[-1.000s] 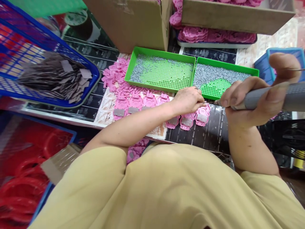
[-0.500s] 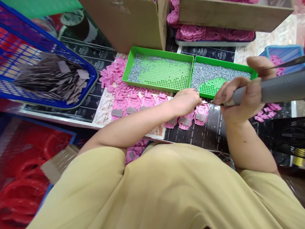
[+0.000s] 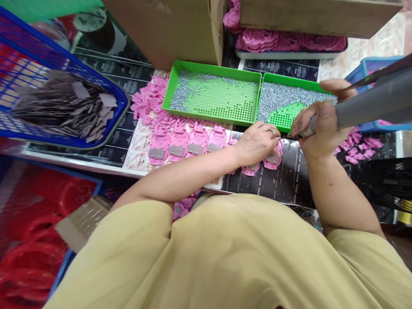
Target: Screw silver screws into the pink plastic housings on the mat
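Note:
My right hand (image 3: 325, 124) is wrapped round a grey electric screwdriver (image 3: 363, 103), its tip pointing left toward my other hand. My left hand (image 3: 259, 143), a ring on one finger, is closed with its fingertips close to that tip; whatever they pinch is too small or hidden to make out. Beneath and beside the left hand lie pink plastic housings with grey plates, one of them a housing (image 3: 273, 159) just below the fingertips. More such housings (image 3: 178, 139) stand in a row to the left, partly behind my forearm.
Two green perforated trays (image 3: 210, 116) of small screws lie beyond my hands. A blue basket (image 3: 120, 116) of thin grey plates is at left. Cardboard boxes (image 3: 174, 34) rise behind. Loose pink pieces (image 3: 360, 146) and a light-blue bin (image 3: 363, 68) are at right.
My left hand has shifted slightly right and down, covering more of the pink housings. The screwdriver and my right hand have moved a little, with fingertips and tip still close together.

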The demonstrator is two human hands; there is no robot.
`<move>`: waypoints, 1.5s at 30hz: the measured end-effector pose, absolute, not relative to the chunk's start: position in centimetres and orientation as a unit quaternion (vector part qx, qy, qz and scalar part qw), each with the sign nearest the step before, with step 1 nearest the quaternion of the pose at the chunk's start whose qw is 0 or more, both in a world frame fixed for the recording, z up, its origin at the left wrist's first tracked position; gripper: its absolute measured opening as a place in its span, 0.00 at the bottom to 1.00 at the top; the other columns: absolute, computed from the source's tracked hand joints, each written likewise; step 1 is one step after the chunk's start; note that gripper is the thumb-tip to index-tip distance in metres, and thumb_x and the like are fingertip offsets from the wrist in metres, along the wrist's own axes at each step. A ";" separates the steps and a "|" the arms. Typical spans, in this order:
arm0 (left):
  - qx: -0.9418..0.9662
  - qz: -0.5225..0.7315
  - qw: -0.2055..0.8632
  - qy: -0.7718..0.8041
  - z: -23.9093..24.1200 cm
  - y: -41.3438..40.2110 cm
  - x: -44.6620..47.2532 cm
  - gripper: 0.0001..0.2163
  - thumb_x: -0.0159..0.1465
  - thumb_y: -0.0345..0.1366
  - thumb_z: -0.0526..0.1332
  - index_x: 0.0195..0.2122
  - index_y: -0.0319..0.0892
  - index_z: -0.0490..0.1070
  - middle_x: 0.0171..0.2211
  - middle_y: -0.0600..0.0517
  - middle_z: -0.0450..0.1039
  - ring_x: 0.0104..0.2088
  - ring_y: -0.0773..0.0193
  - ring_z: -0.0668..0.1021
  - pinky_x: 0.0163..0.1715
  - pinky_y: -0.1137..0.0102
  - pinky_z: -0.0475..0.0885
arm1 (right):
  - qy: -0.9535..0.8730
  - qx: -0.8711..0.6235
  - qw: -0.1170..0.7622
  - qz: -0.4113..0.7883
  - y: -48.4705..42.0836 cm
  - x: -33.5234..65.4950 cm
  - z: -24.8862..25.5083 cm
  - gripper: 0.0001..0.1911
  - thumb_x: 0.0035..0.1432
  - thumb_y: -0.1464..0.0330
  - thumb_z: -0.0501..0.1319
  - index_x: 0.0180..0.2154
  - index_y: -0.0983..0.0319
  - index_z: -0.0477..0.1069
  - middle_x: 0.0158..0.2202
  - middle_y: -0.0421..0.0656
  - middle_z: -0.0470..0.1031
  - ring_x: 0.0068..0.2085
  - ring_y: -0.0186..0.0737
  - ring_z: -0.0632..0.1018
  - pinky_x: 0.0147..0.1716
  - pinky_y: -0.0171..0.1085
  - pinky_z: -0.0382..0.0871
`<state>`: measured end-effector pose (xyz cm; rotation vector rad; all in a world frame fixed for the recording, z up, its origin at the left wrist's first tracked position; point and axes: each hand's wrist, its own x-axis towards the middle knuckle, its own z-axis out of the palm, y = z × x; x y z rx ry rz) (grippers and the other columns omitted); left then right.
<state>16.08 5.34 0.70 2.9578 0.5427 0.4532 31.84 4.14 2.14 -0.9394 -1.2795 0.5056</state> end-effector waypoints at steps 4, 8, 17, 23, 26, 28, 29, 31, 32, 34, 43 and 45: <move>0.976 0.126 0.069 0.161 0.0 5.3 16.7 0.10 0.68 0.36 0.64 0.42 0.33 0.78 0.48 0.42 0.80 0.49 0.58 0.79 0.49 0.64 0.69 | -0.560 -0.365 0.720 0.185 4.0 30.7 2.4 0.14 0.59 0.53 0.64 0.38 0.54 0.67 0.23 0.33 0.63 0.12 0.24 0.57 0.11 0.33 0.51; 0.974 0.118 0.076 0.175 -0.2 5.3 16.9 0.09 0.68 0.35 0.64 0.43 0.33 0.79 0.47 0.42 0.80 0.48 0.57 0.80 0.49 0.64 0.70 | -0.562 -0.375 0.707 0.210 3.8 30.9 3.1 0.16 0.58 0.50 0.64 0.39 0.52 0.68 0.22 0.32 0.64 0.12 0.25 0.58 0.10 0.34 0.52; 0.948 0.228 0.132 0.177 0.4 5.5 16.0 0.10 0.67 0.40 0.65 0.35 0.37 0.77 0.46 0.44 0.78 0.49 0.56 0.77 0.50 0.62 0.71 | -0.540 -0.291 0.761 0.210 0.9 30.3 8.3 0.10 0.59 0.56 0.62 0.41 0.50 0.77 0.16 0.32 0.58 0.10 0.29 0.56 0.06 0.34 0.54; 0.927 0.267 0.185 0.189 -0.1 4.9 15.4 0.09 0.67 0.40 0.66 0.37 0.38 0.74 0.43 0.46 0.78 0.46 0.59 0.78 0.48 0.63 0.68 | -0.578 -0.229 0.748 0.234 0.0 30.1 8.1 0.15 0.65 0.60 0.54 0.45 0.55 0.77 0.14 0.32 0.55 0.10 0.27 0.57 0.07 0.29 0.58; 0.919 0.300 0.186 0.176 -0.3 4.6 15.2 0.09 0.68 0.40 0.65 0.37 0.38 0.73 0.43 0.47 0.79 0.44 0.60 0.78 0.48 0.64 0.67 | -0.588 -0.225 0.741 0.234 -0.1 30.1 8.0 0.16 0.66 0.58 0.53 0.47 0.54 0.76 0.14 0.32 0.56 0.10 0.27 0.56 0.08 0.29 0.60; 0.919 0.312 0.175 0.166 -0.4 4.5 15.1 0.10 0.68 0.41 0.64 0.36 0.38 0.73 0.42 0.48 0.79 0.43 0.60 0.79 0.47 0.65 0.67 | -0.595 -0.212 0.735 0.247 -0.1 30.2 8.1 0.15 0.66 0.58 0.55 0.47 0.54 0.76 0.14 0.32 0.57 0.10 0.27 0.57 0.08 0.30 0.61; 0.920 0.313 0.170 0.164 -0.4 4.5 15.1 0.11 0.68 0.42 0.64 0.35 0.39 0.73 0.42 0.48 0.79 0.43 0.60 0.79 0.47 0.65 0.67 | -0.597 -0.204 0.733 0.256 -0.1 30.2 8.1 0.15 0.66 0.58 0.55 0.47 0.55 0.76 0.14 0.32 0.58 0.10 0.27 0.57 0.08 0.30 0.61; 0.921 0.308 0.168 0.169 -0.4 4.6 15.0 0.13 0.68 0.44 0.64 0.35 0.39 0.74 0.42 0.47 0.80 0.43 0.60 0.79 0.47 0.64 0.67 | -0.603 -0.190 0.726 0.271 -0.1 30.2 8.2 0.16 0.66 0.59 0.55 0.48 0.56 0.76 0.15 0.32 0.60 0.10 0.28 0.59 0.08 0.31 0.62; 0.920 0.306 0.171 0.174 -0.4 4.6 15.0 0.13 0.68 0.45 0.63 0.35 0.39 0.74 0.42 0.47 0.80 0.43 0.59 0.79 0.47 0.64 0.67 | -0.606 -0.186 0.723 0.276 -0.1 30.2 8.3 0.15 0.65 0.60 0.56 0.48 0.56 0.76 0.15 0.32 0.60 0.10 0.28 0.59 0.08 0.31 0.61; 0.918 0.301 0.182 0.183 -0.4 4.6 14.9 0.13 0.68 0.45 0.63 0.35 0.39 0.74 0.42 0.48 0.80 0.44 0.60 0.79 0.48 0.64 0.66 | -0.605 -0.185 0.721 0.282 -0.1 30.1 8.3 0.14 0.64 0.60 0.58 0.48 0.55 0.76 0.14 0.31 0.61 0.10 0.28 0.59 0.08 0.31 0.60; 0.920 0.268 0.210 0.195 0.4 4.7 14.3 0.12 0.69 0.44 0.63 0.37 0.39 0.75 0.42 0.47 0.79 0.45 0.60 0.79 0.47 0.65 0.65 | -0.604 -0.185 0.732 0.255 0.8 29.9 7.4 0.16 0.63 0.53 0.58 0.48 0.50 0.76 0.12 0.30 0.56 0.08 0.29 0.54 0.06 0.30 0.55; 0.921 0.252 0.215 0.205 0.6 4.7 14.3 0.12 0.68 0.44 0.64 0.37 0.39 0.75 0.41 0.48 0.79 0.44 0.60 0.78 0.46 0.66 0.65 | -0.608 -0.191 0.727 0.254 1.0 29.8 7.3 0.16 0.63 0.52 0.58 0.48 0.49 0.76 0.12 0.30 0.56 0.08 0.29 0.54 0.06 0.31 0.55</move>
